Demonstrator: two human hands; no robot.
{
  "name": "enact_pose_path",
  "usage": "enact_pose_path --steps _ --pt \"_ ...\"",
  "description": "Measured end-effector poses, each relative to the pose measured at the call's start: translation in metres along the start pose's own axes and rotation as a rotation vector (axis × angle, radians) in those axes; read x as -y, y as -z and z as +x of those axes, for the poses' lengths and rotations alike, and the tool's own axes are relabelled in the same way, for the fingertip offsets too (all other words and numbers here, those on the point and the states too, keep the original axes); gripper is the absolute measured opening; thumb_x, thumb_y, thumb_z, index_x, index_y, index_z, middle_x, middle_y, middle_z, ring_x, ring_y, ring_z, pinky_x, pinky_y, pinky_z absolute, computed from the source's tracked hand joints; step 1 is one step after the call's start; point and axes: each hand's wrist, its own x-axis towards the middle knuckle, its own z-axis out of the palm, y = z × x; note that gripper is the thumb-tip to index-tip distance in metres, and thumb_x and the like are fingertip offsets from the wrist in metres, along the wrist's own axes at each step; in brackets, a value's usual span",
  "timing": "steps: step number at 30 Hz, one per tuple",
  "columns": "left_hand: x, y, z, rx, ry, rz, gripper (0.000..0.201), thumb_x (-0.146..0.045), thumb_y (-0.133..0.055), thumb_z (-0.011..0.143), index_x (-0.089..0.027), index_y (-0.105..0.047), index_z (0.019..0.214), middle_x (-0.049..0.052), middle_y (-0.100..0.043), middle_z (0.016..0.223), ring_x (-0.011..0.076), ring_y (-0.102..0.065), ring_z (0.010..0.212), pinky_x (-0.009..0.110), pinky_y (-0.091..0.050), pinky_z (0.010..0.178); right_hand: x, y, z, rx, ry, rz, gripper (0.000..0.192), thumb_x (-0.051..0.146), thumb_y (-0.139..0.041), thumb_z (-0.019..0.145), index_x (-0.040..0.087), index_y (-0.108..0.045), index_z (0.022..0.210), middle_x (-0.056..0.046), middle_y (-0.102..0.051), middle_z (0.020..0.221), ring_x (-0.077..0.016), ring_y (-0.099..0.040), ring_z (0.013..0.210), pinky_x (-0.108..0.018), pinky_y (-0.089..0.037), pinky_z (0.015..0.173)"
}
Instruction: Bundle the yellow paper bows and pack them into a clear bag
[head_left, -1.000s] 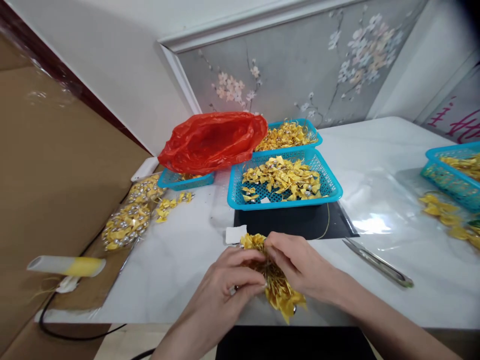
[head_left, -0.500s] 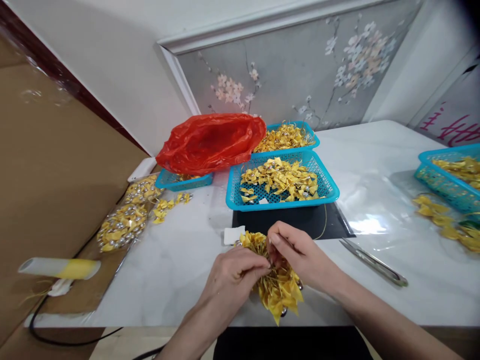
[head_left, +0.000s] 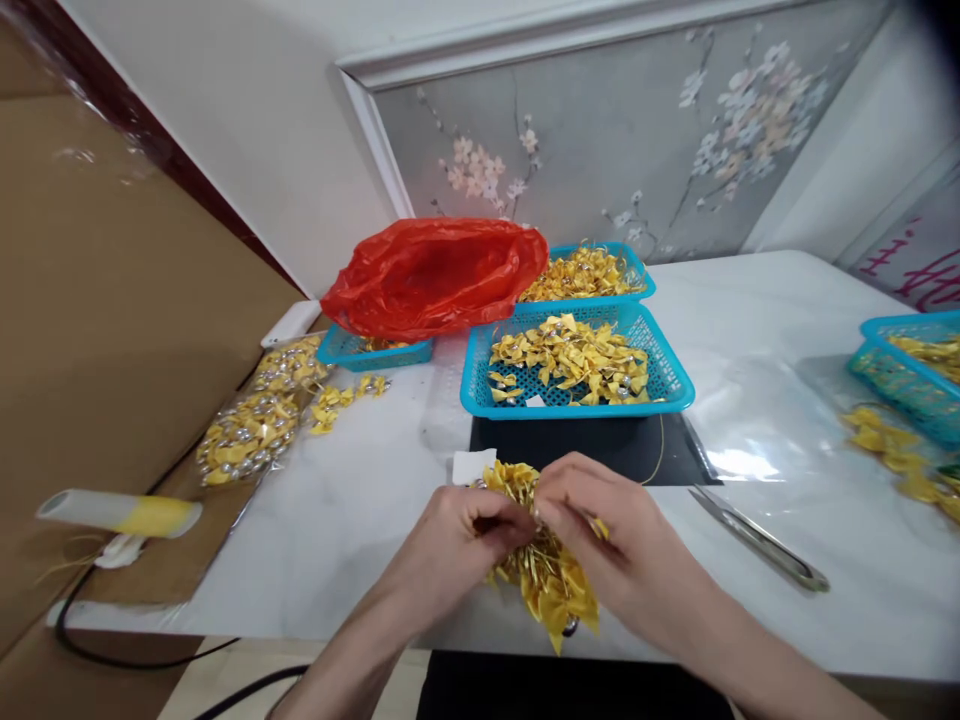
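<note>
A garland of yellow ribbon bows [head_left: 553, 598] with gold stems and a few silver beads lies at the table's front edge, partly covered by both hands. From its left side, my left hand [head_left: 454, 540] is closed in a pinch on the garland's middle. My right hand [head_left: 619, 525] pinches at the same spot from the right, its fingertips almost meeting the left ones. Whatever fine strand sits between the fingertips is too small to make out. Just behind the garland rests a small white card [head_left: 473, 466].
A blue basket [head_left: 576, 411] of yellow bows stands ahead, another basket [head_left: 643, 290] behind it. A red plastic bag [head_left: 435, 290] covers part of a smaller basket [head_left: 375, 358]. Metal thread snips [head_left: 761, 540] lie right. Bagged beaded bows [head_left: 251, 435] and a plastic tube [head_left: 120, 512] are left.
The right hand has turned and its fingers have drawn in closer to the left fingertips. The garland stays in place between them. The view has shifted slightly.
</note>
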Motion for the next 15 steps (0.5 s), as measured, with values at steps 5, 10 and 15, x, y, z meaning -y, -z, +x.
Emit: enact_pose_path --steps 5,10,15 --pt "0.004 -0.001 0.002 -0.010 0.000 -0.075 0.033 -0.006 -0.057 0.070 -0.021 -0.071 0.095 -0.001 -0.074 0.070 0.0158 -0.067 0.064 0.022 -0.049 0.056 0.000 -0.025 -0.024 0.011 0.328 -0.468 0.024 0.005 -0.039 0.086 0.019 -0.058 0.087 -0.007 -0.060 0.084 -0.0165 -0.053 0.069 -0.026 -0.045 0.058" --pt "0.010 -0.005 0.000 -0.080 0.008 -0.023 0.025 -0.008 -0.057 0.071 -0.022 -0.078 0.072 0.002 -0.078 0.074 0.0181 -0.069 0.066 0.025 -0.051 0.059 -0.014 -0.025 -0.043 0.034 0.389 -0.697 0.026 0.007 -0.038 0.086 0.019 -0.061 0.081 -0.006 -0.059 0.072 -0.0198 -0.052 0.060 -0.032 -0.044 0.052" --pt "0.011 -0.006 -0.002 -0.086 -0.013 0.011 0.030 -0.007 -0.055 0.071 -0.024 -0.079 0.077 0.002 -0.078 0.074 0.0187 -0.070 0.066 0.025 -0.051 0.061 -0.002 0.001 -0.037 0.096 0.068 -0.459 0.015 0.022 -0.053 0.089 0.023 -0.057 0.103 -0.007 -0.063 0.099 -0.0205 -0.062 0.082 -0.031 -0.053 0.067"
